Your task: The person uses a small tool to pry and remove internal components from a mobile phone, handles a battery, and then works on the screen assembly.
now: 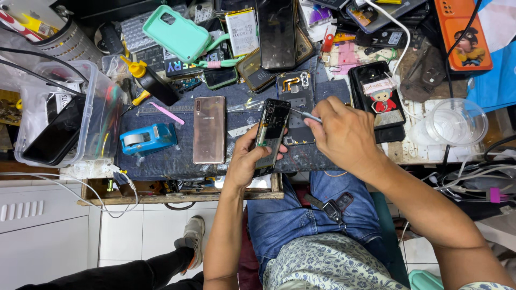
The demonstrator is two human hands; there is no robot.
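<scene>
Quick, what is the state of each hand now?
Left hand: closed around the opened phone.
Right hand: closed on a thin metal tool.

A white-labelled rectangular battery (242,31) lies at the bench's far edge; beside it a dark phone screen (277,33); a black printed box (180,65) sits under my mint case (176,32).

Bright, even light falls from overhead, leaving only soft, short shadows. Glare streaks the glossy rose-gold rectangular phone back (209,130) and the clear plastic round cup (454,122) at three o'clock. Focus is sharp centrally; edges bow outward slightly, wide-angle style.
</scene>
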